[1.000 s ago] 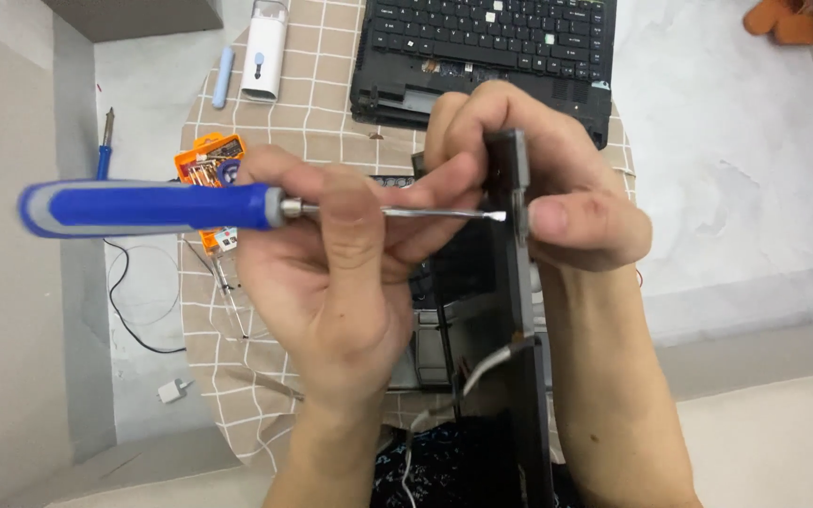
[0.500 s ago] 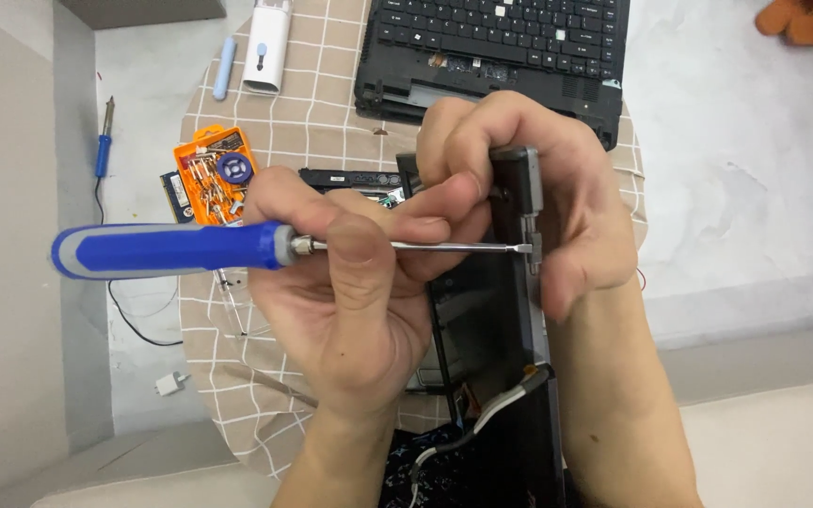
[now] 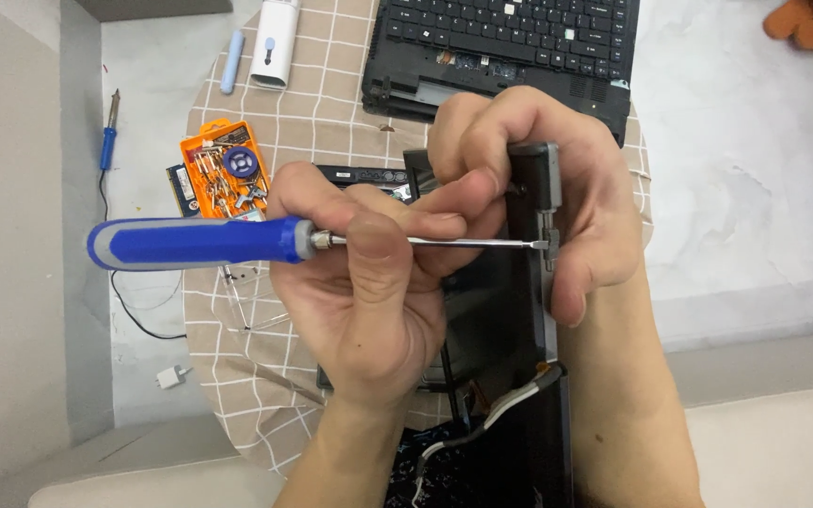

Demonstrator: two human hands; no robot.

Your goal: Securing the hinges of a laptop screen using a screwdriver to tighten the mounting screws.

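The left hand [image 3: 369, 292] gripped a blue screwdriver [image 3: 199, 242] lying sideways, its tip at the hinge [image 3: 546, 240]. The right hand [image 3: 566, 216] clamped the laptop frame [image 3: 519, 310].

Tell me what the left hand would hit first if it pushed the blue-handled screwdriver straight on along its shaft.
The left hand drives the blue-handled screwdriver rightward. Its tip already seems to meet the grey metal hinge bracket on the dark laptop panel's edge, with the right hand wrapped just behind it, though depth is uncertain.
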